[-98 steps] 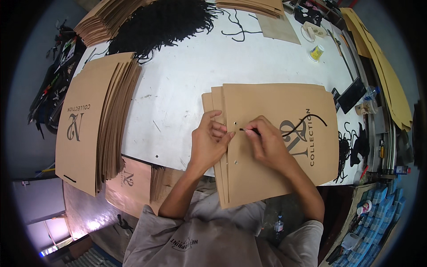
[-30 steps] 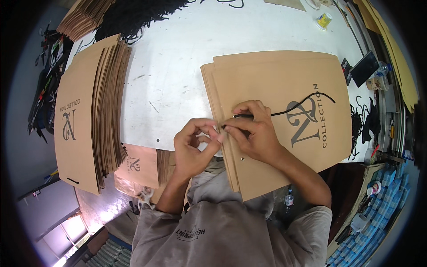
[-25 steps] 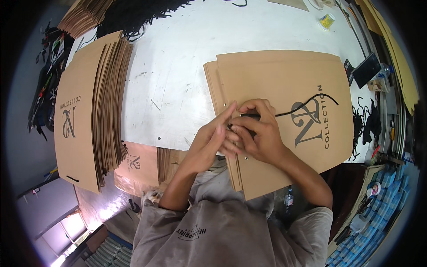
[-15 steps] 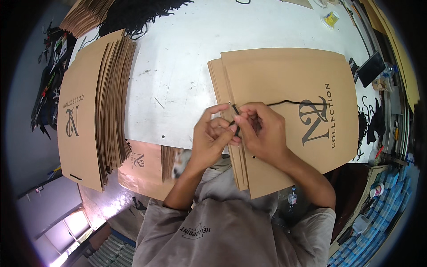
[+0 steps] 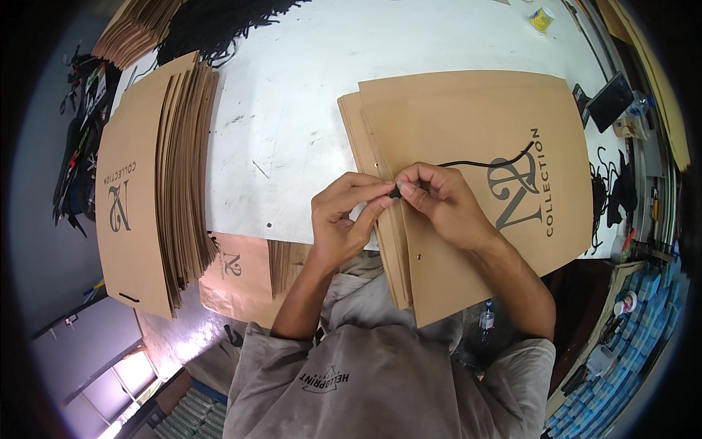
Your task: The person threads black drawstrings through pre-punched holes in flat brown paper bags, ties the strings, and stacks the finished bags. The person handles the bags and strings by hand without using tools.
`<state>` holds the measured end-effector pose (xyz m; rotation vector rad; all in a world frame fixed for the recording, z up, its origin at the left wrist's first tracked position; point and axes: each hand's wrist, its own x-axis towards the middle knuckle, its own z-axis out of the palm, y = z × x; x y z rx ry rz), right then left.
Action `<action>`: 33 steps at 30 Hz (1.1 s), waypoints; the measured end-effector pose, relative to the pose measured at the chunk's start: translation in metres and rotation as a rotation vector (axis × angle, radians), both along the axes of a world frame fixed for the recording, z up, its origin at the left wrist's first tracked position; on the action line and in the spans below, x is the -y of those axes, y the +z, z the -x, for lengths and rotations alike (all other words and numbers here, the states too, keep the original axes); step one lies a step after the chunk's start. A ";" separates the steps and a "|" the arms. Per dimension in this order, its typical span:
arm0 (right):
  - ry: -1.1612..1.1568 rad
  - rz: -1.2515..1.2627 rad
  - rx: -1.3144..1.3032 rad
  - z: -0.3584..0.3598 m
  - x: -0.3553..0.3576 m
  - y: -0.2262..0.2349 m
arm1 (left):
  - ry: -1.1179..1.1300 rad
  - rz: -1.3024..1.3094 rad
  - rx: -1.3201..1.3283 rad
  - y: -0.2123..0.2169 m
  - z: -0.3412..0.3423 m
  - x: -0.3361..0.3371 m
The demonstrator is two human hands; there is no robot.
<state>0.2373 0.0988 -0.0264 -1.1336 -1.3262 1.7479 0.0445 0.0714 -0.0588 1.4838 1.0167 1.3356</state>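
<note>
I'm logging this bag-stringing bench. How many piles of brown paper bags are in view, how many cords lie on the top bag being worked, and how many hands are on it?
Bag piles: 4 (worked pile, left pile, lower pile, far pile)
Cord: 1
Hands: 2 (left hand, right hand)
Total: 7

The paper bag (image 5: 468, 183) lying under the left hand (image 5: 344, 219) and right hand (image 5: 442, 201) is looking like matt brown kraft paper, smooth, with flat black print. The cord (image 5: 482, 162) is showing as black, dull, woven-looking cloth. The worktop (image 5: 292, 110) is appearing white, smooth and scuffed with marks. The stacked bags (image 5: 153, 190) are showing the same matt brown paper.
</note>
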 end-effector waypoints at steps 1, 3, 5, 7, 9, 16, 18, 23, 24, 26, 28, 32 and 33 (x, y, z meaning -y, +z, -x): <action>-0.003 0.005 0.002 -0.001 0.000 -0.001 | 0.021 0.011 0.012 -0.002 -0.003 0.000; -0.015 -0.023 -0.007 -0.001 0.000 -0.001 | 0.066 0.032 0.036 -0.005 -0.009 0.002; -0.055 -0.086 -0.019 -0.001 0.003 -0.003 | 0.059 0.052 0.049 -0.006 -0.011 0.001; -0.080 -0.118 -0.069 0.001 0.003 -0.011 | 0.056 0.134 0.118 -0.002 -0.011 0.004; -0.026 -0.269 0.062 -0.001 0.000 -0.006 | 0.052 0.284 0.250 0.009 -0.008 0.013; -0.031 -0.974 0.589 0.011 -0.008 -0.013 | 0.063 0.000 0.260 0.037 0.008 0.032; 0.034 -0.903 0.621 0.004 -0.014 -0.012 | 0.149 0.056 0.308 0.027 0.009 0.023; 0.065 -0.569 0.611 -0.092 -0.037 0.032 | 0.516 0.151 -0.159 0.013 0.025 0.018; -0.001 -0.703 0.897 -0.121 -0.040 0.033 | 0.470 0.188 -0.247 0.015 0.029 0.024; -0.082 -0.613 1.217 -0.171 -0.043 0.030 | 0.283 0.393 -0.147 0.017 0.022 0.039; -0.141 -0.506 1.039 -0.184 -0.038 0.018 | 0.026 0.464 -0.340 0.031 0.006 0.042; -0.354 -0.112 0.487 -0.115 0.011 0.027 | -0.055 0.493 -0.409 0.040 -0.014 0.041; -0.374 -0.055 0.298 -0.093 0.026 0.030 | -0.031 0.493 -0.374 0.037 -0.016 0.039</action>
